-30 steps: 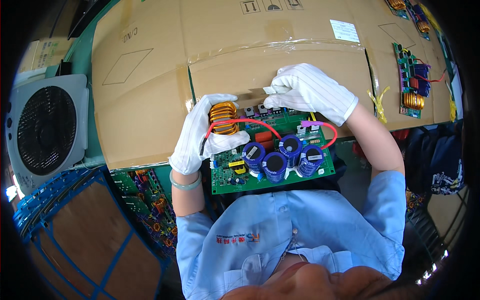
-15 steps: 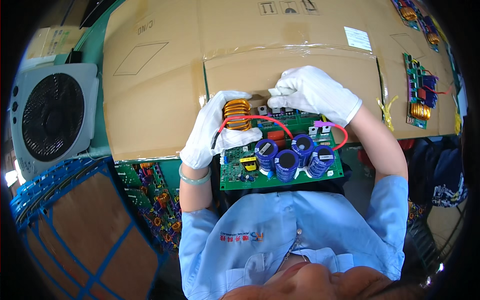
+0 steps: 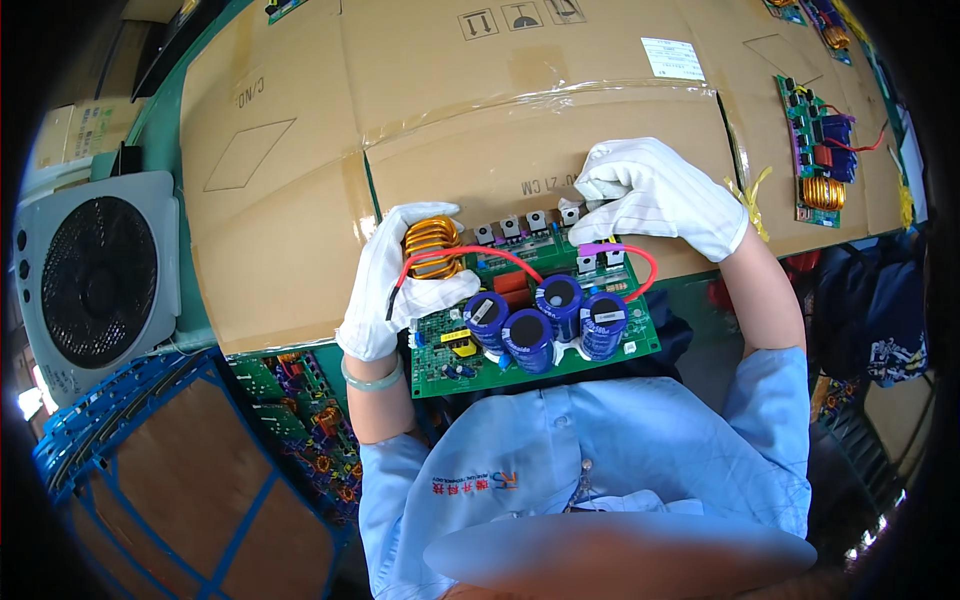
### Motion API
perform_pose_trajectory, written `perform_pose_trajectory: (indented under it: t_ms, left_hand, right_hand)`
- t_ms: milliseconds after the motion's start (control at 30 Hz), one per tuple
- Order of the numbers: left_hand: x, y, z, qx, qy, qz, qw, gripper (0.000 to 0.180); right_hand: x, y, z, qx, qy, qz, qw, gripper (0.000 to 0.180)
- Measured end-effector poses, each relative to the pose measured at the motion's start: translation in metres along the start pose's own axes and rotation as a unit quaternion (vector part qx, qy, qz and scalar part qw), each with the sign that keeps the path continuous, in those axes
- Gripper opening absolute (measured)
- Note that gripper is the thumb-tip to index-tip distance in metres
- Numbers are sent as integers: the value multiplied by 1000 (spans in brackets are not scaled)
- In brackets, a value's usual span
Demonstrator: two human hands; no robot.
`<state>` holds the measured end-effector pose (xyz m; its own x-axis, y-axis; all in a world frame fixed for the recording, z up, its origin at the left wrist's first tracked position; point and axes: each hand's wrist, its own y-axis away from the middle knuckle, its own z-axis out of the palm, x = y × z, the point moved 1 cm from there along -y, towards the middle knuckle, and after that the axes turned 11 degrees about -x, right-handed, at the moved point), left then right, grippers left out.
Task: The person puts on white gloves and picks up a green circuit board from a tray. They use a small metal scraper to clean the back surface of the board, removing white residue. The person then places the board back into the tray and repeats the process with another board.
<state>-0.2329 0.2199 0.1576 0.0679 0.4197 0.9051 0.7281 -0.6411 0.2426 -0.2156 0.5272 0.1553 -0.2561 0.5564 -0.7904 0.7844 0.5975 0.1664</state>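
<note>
A green circuit board (image 3: 590, 368) rests tilted at the cardboard's near edge, close to my body. My left hand (image 3: 375, 290), in a white glove, grips its left side, fingers around a copper-coloured coil (image 3: 432, 247). Several purple-blue capacitors (image 3: 527, 340) stand on the near half. A red wire (image 3: 480, 250) arches over the board from beside my left hand; another red wire (image 3: 650, 265) with a purple sleeve loops at the right. Along the far edge is a row of transistors (image 3: 511, 227). My gloved right hand (image 3: 660, 195) has its fingers curled together at the row's right end; its fingertips are partly hidden.
Flattened cardboard (image 3: 290, 210) covers the table. Another assembled board (image 3: 812, 150) lies at the right, with more beyond it. A grey fan (image 3: 100, 280) stands at the left. Below the table's left edge are several boards (image 3: 310, 425), beside a blue-framed brown panel (image 3: 190, 470).
My right hand has moved rightward along the transistor row, uncovering more of it. My left hand keeps its hold on the board. The whole view has shifted and turned slightly.
</note>
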Motion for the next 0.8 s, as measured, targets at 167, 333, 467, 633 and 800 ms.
perform_pose_trajectory:
  t_ms: [167, 333, 467, 633, 800]
  left_hand:
    - [-4, -1, 1, 0, 22, -10, 1000, 67]
    - [0, -2, 1, -9, 0, -23, 1000, 70]
    - [-4, -2, 3, -3, 30, -5, 1000, 71]
    - [-3, -2, 4, -2, 44, -1, 999, 73]
    - [-12, 5, 8, 1, 55, 33, 998, 82]
  right_hand:
    - [5, -2, 1, 17, 38, 20, 999, 44]
    - [18, -9, 5, 15, 37, 93, 995, 51]
    - [21, -12, 6, 19, 46, 112, 992, 51]
    - [7, -11, 0, 3, 68, 132, 989, 41]
    - [-28, 1, 1, 23, -76, 29, 996, 31]
